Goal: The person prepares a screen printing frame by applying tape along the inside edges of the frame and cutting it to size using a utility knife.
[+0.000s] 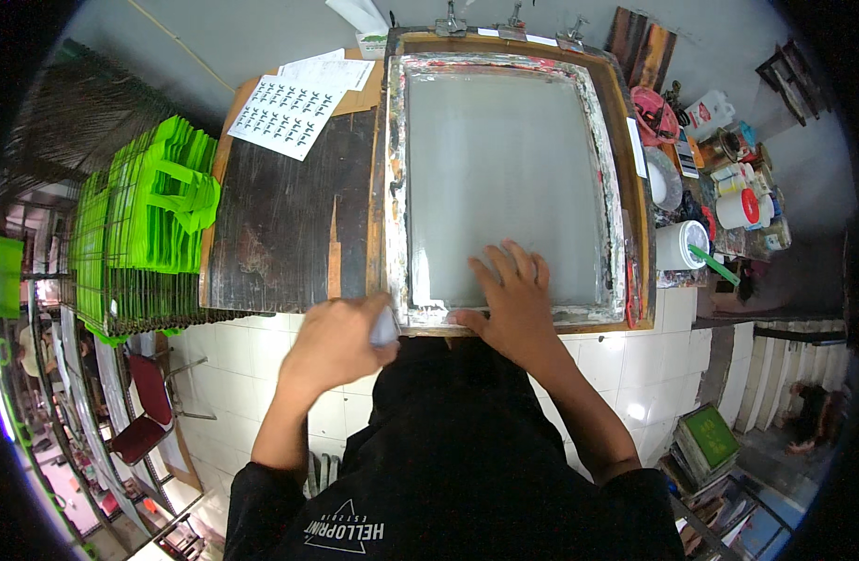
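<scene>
One head view is reaching me remotely: the left hand (334, 344) is gripping a blurred pale object (383, 330) in curled fingers, beside the near-left corner of the framed screen (499, 173), while the right hand (515, 304), fingers wide, is lying over its near end, probably steadying it.

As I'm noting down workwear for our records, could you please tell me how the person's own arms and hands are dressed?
The left hand and right hand are ungloved, with no watch or bracelet visible. Both forearms are bare below short black sleeves; the black shirt bears a white triangular print.
</scene>
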The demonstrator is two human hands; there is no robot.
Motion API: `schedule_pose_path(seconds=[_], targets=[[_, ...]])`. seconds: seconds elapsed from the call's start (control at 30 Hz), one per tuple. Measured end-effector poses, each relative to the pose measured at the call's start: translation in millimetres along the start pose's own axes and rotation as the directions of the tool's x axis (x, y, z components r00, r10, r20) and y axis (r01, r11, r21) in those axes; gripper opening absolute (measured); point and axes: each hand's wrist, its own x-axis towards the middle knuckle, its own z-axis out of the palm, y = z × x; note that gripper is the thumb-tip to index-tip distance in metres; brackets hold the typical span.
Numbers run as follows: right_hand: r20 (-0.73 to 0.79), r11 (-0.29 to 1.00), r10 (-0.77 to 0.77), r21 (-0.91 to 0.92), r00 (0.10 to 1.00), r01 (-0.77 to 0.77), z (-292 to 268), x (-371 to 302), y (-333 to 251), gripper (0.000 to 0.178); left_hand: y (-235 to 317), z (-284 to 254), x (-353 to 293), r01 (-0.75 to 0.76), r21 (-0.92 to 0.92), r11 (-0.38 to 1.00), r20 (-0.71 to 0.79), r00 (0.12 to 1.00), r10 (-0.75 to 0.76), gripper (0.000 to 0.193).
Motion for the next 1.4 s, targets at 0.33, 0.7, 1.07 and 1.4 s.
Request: schedule_pose_path(seconds=[0.33, 0.7, 1.07, 1.4], targets=[[-0.049, 0.887, 0.306, 0.377, 0.951, -0.266, -72.3, -20.3, 56.1, 0.041, -164.8, 154.9, 41.1, 0.321, 0.097, 0.942, -0.589, 0.781, -0.206, 0.061], [0.241, 0.836, 0.524, 0.041, 0.817, -0.548, -124.9, -56.7, 102.0, 0.022, -111.1, 152.8, 41.1, 0.166, -0.293, 0.942, -0.729, 0.599, -0.332, 0.052], [0.02, 0.867, 0.433, 0.266, 0.901, -0.422, -114.8, -73.3, 103.9, 0.013, 6.8, 42.2, 26.0, 0.12, -0.447, 0.886, 0.004, 0.991, -0.133, 0.018], [0.04, 0.855, 0.395, 0.349, 0.918, -0.383, -148.7, -94.4, 94.1, 0.008, 5.4, 48.4, 11.6, -0.087, -0.685, 0.723, -0.151, 0.988, -0.024, 0.005]])
